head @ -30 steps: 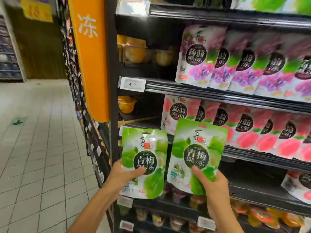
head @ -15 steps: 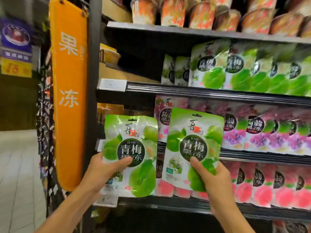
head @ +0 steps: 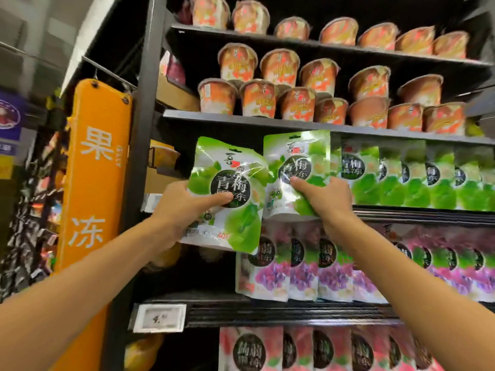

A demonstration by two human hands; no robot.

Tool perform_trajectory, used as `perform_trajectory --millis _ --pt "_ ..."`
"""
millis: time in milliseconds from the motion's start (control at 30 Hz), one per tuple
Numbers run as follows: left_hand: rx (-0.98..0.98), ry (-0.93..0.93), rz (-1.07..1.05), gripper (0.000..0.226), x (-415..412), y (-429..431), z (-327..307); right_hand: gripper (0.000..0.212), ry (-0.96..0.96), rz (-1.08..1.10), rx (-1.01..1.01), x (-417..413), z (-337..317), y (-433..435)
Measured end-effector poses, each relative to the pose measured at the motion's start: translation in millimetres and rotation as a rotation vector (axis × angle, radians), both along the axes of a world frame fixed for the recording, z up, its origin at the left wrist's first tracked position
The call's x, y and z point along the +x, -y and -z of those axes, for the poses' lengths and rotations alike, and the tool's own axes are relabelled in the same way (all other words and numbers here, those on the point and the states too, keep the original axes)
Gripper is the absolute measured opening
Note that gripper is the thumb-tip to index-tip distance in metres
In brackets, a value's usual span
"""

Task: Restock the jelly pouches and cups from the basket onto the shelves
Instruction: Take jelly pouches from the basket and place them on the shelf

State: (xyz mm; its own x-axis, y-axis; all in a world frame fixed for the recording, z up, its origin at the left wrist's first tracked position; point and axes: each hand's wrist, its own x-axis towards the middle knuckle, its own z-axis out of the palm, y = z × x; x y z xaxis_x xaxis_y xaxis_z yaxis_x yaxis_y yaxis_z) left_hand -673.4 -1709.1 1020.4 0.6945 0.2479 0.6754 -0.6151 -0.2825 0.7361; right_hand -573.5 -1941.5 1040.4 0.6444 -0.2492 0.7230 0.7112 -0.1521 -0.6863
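Observation:
My left hand [head: 184, 207] grips a green jelly pouch [head: 235, 167] by its lower left, thumb across the front; the pouch hangs in front of the shelf's dark left end. My right hand [head: 325, 196] grips a second green jelly pouch [head: 297, 156], whose base sits at the front lip of the green-pouch shelf [head: 417, 212], just left of the row of green pouches [head: 417, 180] standing there. The basket is out of view.
Orange jelly cups [head: 297, 103] are stacked on the two shelves above. Purple pouches [head: 334, 274] fill the shelf below, pink pouches [head: 308, 352] the one under that. A black upright post [head: 139, 162] and an orange hanging sign [head: 93, 183] stand at left. A price tag [head: 159, 318] is clipped to the lower rail.
Both hands have risen with their pouches from the purple-pouch level to the green-pouch shelf. The right pouch now meets that shelf's lip; the view has tilted upward.

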Motion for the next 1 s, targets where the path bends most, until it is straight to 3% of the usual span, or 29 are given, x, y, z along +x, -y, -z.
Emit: perform_trajectory --millis 233,400,767,1000 --pt "-0.04 -0.077 0.021 0.025 21.4 9.0 -28.3 0.051 -0.18 -0.167 0.088 38.3 -57.2 -22.9" --pt "-0.071 -0.139 0.05 0.029 31.3 18.3 -36.2 0.055 -0.159 -0.09 0.044 57.1 -65.6 -31.4" --pt "-0.116 -0.152 0.055 0.033 49.7 22.2 -21.6 0.087 -0.099 0.104 -0.377 56.7 -35.9 -7.5" --pt "-0.158 -0.13 0.042 0.03 55.9 23.1 -17.4 0.056 -0.053 0.431 -0.522 48.0 -28.6 5.9"
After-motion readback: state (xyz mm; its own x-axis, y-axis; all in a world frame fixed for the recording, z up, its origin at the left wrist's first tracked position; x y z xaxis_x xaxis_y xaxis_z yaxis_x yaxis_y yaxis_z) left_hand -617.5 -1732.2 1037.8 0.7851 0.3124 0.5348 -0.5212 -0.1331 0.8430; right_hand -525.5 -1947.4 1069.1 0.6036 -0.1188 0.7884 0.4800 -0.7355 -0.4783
